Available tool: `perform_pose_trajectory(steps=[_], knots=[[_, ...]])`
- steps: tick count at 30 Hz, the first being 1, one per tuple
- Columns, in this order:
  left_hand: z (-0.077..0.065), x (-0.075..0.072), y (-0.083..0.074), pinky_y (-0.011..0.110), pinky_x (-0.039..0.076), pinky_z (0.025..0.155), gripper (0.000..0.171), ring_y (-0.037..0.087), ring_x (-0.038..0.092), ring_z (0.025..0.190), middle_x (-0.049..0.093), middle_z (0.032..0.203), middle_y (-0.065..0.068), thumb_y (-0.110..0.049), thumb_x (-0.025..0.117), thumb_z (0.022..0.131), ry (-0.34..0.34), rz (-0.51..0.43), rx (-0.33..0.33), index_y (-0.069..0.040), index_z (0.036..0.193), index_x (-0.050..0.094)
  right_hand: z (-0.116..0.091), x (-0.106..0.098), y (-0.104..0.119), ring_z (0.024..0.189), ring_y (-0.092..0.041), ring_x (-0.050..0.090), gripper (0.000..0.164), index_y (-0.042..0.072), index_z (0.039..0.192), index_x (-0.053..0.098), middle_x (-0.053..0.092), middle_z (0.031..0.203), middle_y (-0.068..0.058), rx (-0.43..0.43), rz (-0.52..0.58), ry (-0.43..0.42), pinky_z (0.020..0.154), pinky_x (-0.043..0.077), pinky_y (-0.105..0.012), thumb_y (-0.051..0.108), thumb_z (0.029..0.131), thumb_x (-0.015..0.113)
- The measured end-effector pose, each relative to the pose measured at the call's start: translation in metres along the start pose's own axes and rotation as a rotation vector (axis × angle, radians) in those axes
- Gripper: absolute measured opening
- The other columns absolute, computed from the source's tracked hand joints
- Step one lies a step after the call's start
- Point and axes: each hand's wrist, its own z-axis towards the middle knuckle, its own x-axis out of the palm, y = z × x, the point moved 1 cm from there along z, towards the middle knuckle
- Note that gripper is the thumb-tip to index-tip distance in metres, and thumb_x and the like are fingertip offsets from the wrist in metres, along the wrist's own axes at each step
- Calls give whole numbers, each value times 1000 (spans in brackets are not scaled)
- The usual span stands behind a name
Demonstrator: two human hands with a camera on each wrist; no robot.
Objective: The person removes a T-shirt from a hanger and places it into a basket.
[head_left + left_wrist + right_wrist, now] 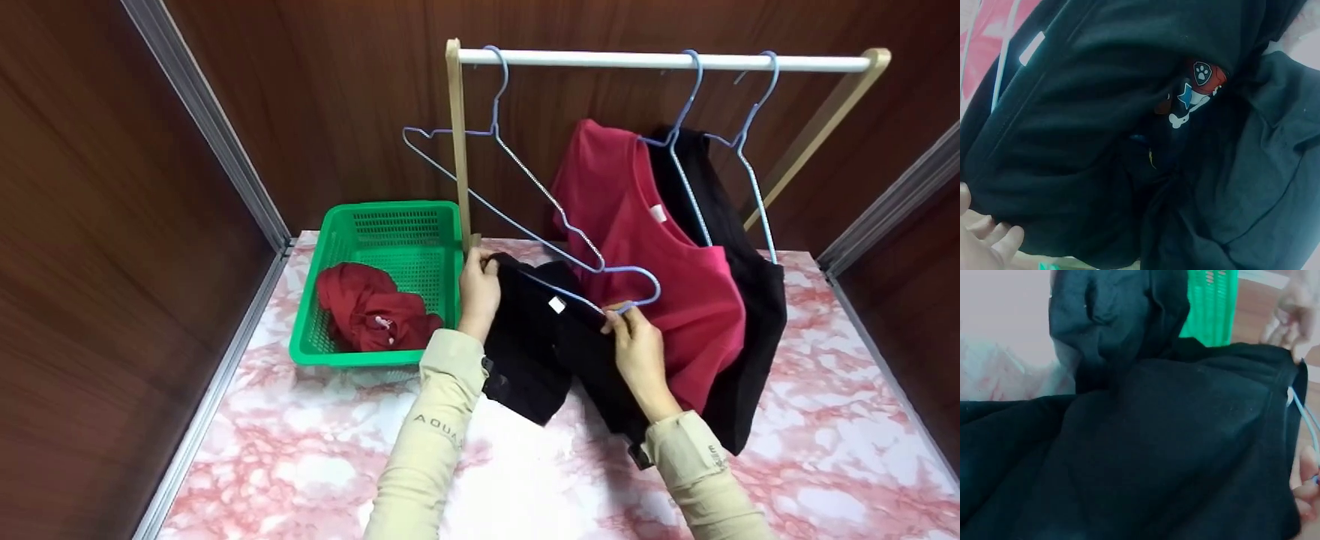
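Observation:
A black garment (536, 345) with a white neck tag (556, 304) is stretched between both hands. My left hand (478, 291) grips its edge beside the rack's left post. My right hand (637, 349) pinches a pale blue hanger (561, 290) near its hook, together with the garment's neck edge. The hanger's lower part runs inside the neckline, where the cloth hides it. In the left wrist view, a print with a paw badge (1202, 73) shows among the folds, and the left hand (991, 242) is at the cloth's edge.
A rack with a white rail (585, 58) stands behind. A bare hanger (495, 112) hangs at its left, a red shirt (622, 202) and a black shirt (757, 300) at its right. Left of the rack, a green basket (301, 330) holds dark red cloth (375, 307).

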Motion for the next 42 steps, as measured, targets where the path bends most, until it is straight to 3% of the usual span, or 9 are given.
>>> perform_pose_trajectory(steps=[4,7,14,21,24,28,34,38,42], knots=[[1,-4,3,42,46,88,10,32,60,103,66,107,19,-3,52,91,-29,1,-21,-2,100,56,0,-4,-2,71,-14,59,15,2,90,63,64,71,-14,71,-39,16,72,42,-28,13,94,55],[2,-6,4,41,47,87,9,32,61,103,66,108,18,-4,51,92,-23,1,-44,-2,100,55,1,-6,-3,63,2,48,14,2,90,61,60,68,-9,115,-26,31,67,37,-20,13,95,54],[4,-9,6,31,43,69,9,25,57,77,64,87,18,-3,51,91,-42,13,-103,-1,98,56,4,-12,-6,61,5,42,14,2,90,61,53,67,2,144,-21,47,66,35,-18,12,95,53],[8,-13,12,32,50,73,12,25,58,79,63,98,19,-4,48,94,19,-111,-274,1,101,56,6,-16,-8,62,7,44,13,-1,89,60,55,68,-1,132,20,57,66,34,-15,8,94,52],[25,3,50,35,54,73,10,23,57,77,60,99,15,-3,48,93,47,-315,-347,-1,98,56,6,-16,-11,63,7,45,12,-1,89,60,56,68,0,126,31,54,67,34,-15,7,94,52],[73,47,145,36,56,72,13,20,53,79,54,97,8,-4,49,91,78,-543,-452,-4,102,56,5,-16,-13,63,6,45,12,-1,89,60,56,67,5,131,46,51,67,34,-15,6,94,52],[125,95,259,43,56,82,37,42,48,121,48,129,14,-1,55,86,147,-856,-633,-6,123,56,5,-17,-15,63,7,45,12,-2,89,59,50,64,16,147,73,38,67,34,-14,6,94,52],[123,101,276,47,54,85,47,43,41,131,42,135,18,2,58,81,165,-1049,-743,-8,127,53,4,-16,-15,63,6,44,12,-3,89,59,47,61,20,169,108,22,67,33,-14,5,94,51],[100,93,248,47,52,91,43,35,51,124,47,130,18,3,51,86,148,-1074,-798,-5,128,46,6,-15,-15,64,6,43,14,-5,88,58,46,60,23,196,150,-4,67,33,-13,5,94,50]])
